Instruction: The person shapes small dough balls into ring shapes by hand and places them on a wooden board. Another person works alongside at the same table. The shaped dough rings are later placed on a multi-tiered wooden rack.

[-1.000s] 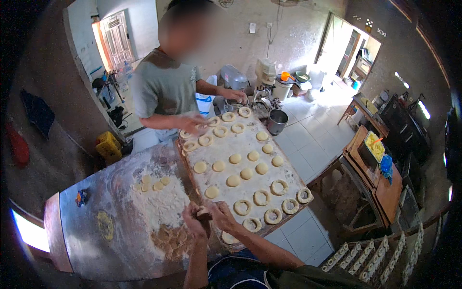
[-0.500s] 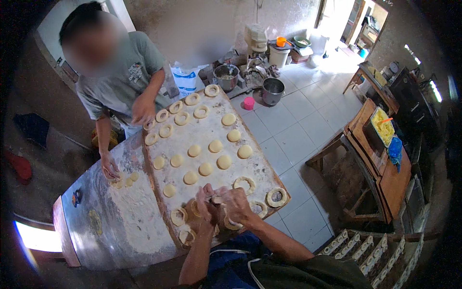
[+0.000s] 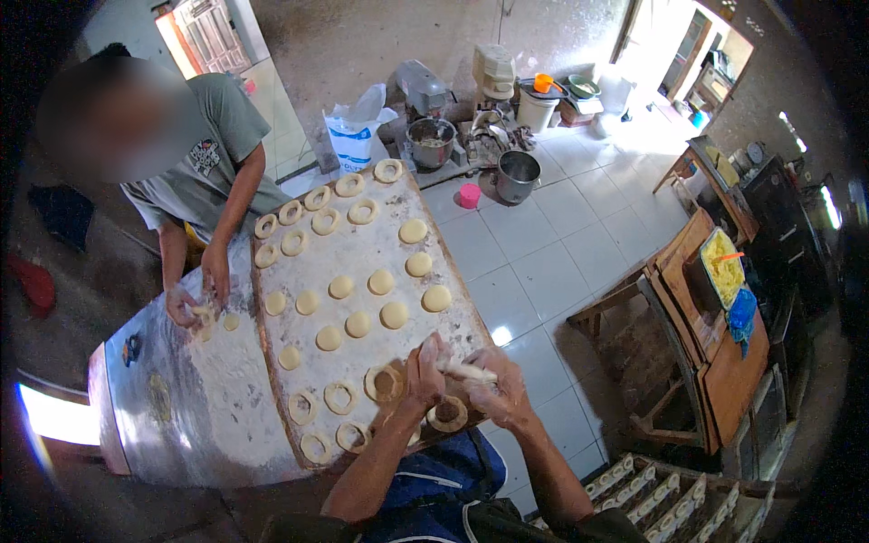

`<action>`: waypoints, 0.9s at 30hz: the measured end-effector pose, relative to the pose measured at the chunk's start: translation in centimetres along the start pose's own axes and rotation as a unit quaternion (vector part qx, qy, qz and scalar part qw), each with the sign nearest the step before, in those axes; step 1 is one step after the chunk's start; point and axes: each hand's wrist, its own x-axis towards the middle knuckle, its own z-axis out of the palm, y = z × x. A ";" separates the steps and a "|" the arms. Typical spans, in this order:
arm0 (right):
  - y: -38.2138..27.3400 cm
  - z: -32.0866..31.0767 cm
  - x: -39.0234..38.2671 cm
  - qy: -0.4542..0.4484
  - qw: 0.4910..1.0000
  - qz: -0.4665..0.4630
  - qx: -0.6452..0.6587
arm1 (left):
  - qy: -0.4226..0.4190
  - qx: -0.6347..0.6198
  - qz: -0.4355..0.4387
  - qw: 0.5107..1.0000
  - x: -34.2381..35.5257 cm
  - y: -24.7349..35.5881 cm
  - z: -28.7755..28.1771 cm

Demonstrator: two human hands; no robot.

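Clamps dough strip (image 3: 469,372) in side-by-side left hand (image 3: 424,371) and right hand (image 3: 501,391) over board (image 3: 367,256) bearing 11 dough discs (image 3: 394,315), 9 far-end rings (image 3: 351,193).

We saw dim indoor light, daylight that whitened the doorway (image 3: 659,41), glare on the floor tiles (image 3: 502,336), curved edges that sank into black, a co-worker's face (image 3: 122,118) blurred.

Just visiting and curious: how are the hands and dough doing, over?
Left hand, right hand: dough strip held between. Dough rings close by on board. Nothing visibly blocking.
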 end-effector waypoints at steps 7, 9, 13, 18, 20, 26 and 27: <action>2.7 -2.1 -0.1 0.063 0.945 0.197 -0.253 | 0.060 0.231 0.005 0.971 2.9 0.0 0.8; 3.5 -2.4 -0.3 0.050 0.932 0.273 -0.235 | 0.024 0.209 0.046 0.977 2.9 -0.3 0.3; 4.9 -0.9 0.9 0.037 0.962 0.114 -0.243 | -0.007 0.224 0.103 0.969 2.4 0.1 0.0; 3.8 -0.1 2.7 0.007 0.946 0.154 -0.286 | -0.004 0.218 0.061 0.974 1.9 0.4 0.2; 3.6 -0.2 4.0 -0.003 0.948 0.107 -0.301 | 0.068 0.248 0.048 0.965 2.3 -0.1 -0.4; 7.8 3.4 10.7 -0.066 0.934 -0.126 -0.328 | 0.117 0.411 0.029 0.904 4.0 -0.1 -6.3; 8.1 3.3 11.4 -0.117 0.927 -0.123 -0.334 | 0.004 0.377 -0.034 0.926 4.3 0.5 -7.4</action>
